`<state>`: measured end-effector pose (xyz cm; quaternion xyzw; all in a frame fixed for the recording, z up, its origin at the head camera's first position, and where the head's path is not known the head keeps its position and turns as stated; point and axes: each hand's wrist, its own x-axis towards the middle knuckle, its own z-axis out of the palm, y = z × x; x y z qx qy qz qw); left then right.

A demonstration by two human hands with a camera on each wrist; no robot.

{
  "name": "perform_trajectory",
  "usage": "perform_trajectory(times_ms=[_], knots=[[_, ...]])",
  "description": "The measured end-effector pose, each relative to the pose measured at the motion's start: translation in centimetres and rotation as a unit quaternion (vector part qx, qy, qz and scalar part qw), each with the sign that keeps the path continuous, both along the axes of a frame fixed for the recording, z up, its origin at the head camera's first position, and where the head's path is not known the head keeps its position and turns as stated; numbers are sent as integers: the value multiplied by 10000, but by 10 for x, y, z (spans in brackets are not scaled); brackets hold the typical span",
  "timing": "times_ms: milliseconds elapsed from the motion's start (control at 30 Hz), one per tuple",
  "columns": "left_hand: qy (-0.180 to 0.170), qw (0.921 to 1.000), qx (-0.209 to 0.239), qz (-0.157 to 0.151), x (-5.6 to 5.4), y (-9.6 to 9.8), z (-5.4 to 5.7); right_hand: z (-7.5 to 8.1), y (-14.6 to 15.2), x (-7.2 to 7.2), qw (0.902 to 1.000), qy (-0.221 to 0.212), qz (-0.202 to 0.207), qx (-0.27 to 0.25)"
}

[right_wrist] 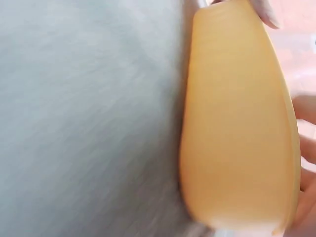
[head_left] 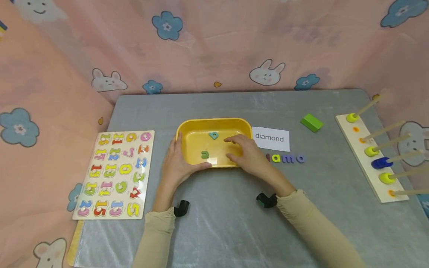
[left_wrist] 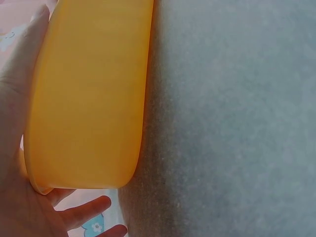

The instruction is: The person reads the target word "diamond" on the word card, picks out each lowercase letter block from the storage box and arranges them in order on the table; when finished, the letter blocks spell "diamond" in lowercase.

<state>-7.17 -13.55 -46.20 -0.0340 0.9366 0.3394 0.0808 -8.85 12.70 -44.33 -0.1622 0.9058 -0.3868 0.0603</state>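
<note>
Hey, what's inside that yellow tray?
Inside the yellow tray: a teal letter near the back and a green letter nearer the front. The right hand covers part of its right side; anything beneath is hidden.

Mid-frame, in front of you: yellow tray (head_left: 197,143), smooth plastic, glossy, white glare on its floor. Your table (head_left: 228,216): grey, cloth-like covering, short soft nap, dull sheen. Your sleeves (head_left: 155,234), lower frame: beige cloth, matt, wrinkled at the cuffs. Left of frame, number board (head_left: 130,180): smooth, shiny face. Right of centre, card (head_left: 270,145): matt white paper. Far right: peg base (head_left: 365,160), pale, wood-like, smooth. Backdrop (head_left: 207,52), upper frame: printed pink cloth, creased.
</note>
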Motion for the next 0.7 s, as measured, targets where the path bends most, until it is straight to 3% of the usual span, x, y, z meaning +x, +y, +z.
perform_trajectory(times_ms=[133,367,533,700], knots=[[11,10000,-22,15,0,-2,0,2,-16,-11,9945,-325,530,847],[74,10000,-50,-15,0,-2,-1,-11,-40,-31,9814,-908,1683,160],[60,10000,-43,-17,0,-1,-1,-18,-52,-40,9786,-948,1761,486],[78,9999,-61,-17,0,-1,-1,-22,-59,-43,9800,-722,1700,745]])
